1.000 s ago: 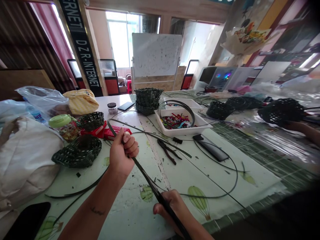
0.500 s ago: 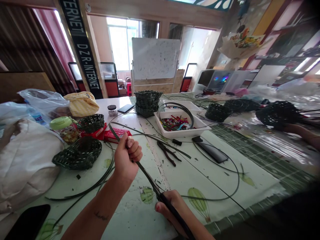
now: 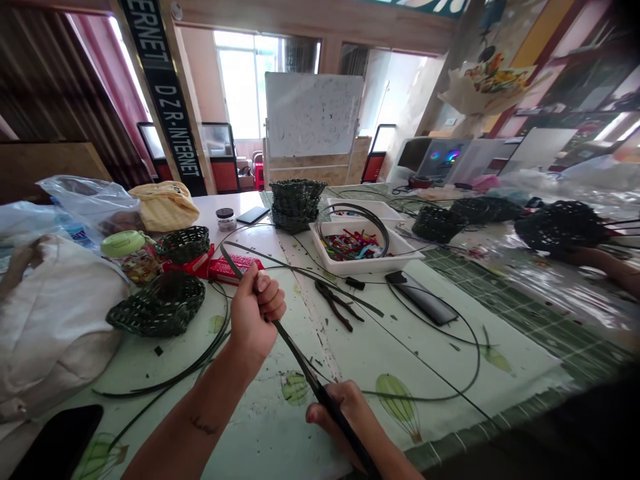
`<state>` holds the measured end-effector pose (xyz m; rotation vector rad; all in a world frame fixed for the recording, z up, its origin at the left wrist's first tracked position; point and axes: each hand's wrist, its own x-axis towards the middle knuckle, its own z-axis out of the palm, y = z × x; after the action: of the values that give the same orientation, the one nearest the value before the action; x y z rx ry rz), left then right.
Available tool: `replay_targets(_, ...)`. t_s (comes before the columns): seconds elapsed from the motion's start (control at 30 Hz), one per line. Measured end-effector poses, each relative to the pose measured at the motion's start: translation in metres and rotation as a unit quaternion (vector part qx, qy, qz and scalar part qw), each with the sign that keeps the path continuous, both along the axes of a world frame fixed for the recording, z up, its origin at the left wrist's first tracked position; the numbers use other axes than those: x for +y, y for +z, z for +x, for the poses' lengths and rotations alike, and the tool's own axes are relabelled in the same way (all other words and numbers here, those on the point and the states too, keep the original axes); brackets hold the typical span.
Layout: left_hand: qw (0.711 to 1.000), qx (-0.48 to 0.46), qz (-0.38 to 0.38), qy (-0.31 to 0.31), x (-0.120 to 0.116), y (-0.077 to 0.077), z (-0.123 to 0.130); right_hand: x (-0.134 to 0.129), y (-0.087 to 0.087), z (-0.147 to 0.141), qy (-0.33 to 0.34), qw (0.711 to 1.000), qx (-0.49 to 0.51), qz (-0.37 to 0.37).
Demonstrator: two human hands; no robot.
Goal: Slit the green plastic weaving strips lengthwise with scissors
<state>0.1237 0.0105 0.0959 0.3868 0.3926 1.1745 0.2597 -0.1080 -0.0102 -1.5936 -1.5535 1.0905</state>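
Note:
My left hand (image 3: 255,310) is closed in a fist around a long dark green, flat weaving strip (image 3: 291,343). One end of the strip loops up past the fist, over a red packet (image 3: 230,269). Lower down, the strip runs taut to my right hand (image 3: 350,413), whose thumb and fingers close on it. There it looks wider and darker, running on toward the bottom edge. Pliers (image 3: 336,305) with dark handles lie beyond my hands. Two small dark woven baskets, one shallow (image 3: 157,307) and one round (image 3: 186,244), sit to the left.
Stacked woven baskets (image 3: 295,205) and a white tray (image 3: 345,265) of colourful scraps stand farther back. A phone (image 3: 423,298) lies right of the pliers; another black phone (image 3: 63,443) is at lower left. Loose strips curve across the table. At far right, another person's arm (image 3: 595,257) reaches a dark basket (image 3: 557,225).
Both hands keep almost the same pose and grip on the strip. The right hand has shifted very slightly left, and the whole view has moved a little.

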Motion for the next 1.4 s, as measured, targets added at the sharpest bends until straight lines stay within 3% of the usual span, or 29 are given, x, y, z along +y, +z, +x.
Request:
replay_targets(0.3, 1.000, -0.002, 0.009, -0.002, -0.005, -0.001, 0.003, 0.001, 0.000, 0.001, 0.012, 1.000, -0.007, -0.004)
replay_targets(0.57, 0.999, 0.026, -0.010, -0.025, -0.011, -0.009, 0.013, 0.000, 0.013, 0.011, 0.090, 0.995, -0.045, -0.014)
replay_targets(1.17, 0.999, 0.017, -0.018, -0.034, -0.005, -0.010, 0.014, 0.002, 0.003, -0.001, -0.009, 1.000, 0.016, -0.013)
replay_targets(1.3, 0.998, 0.007, -0.015, -0.060, 0.004, -0.005, 0.001, 0.002, 0.004, -0.001, -0.005, 1.000, 0.012, -0.029)
replay_targets(1.4, 1.000, -0.017, 0.003, -0.019, 0.014, 0.003, -0.018, 0.003, 0.003, 0.001, 0.022, 0.999, 0.008, -0.049)
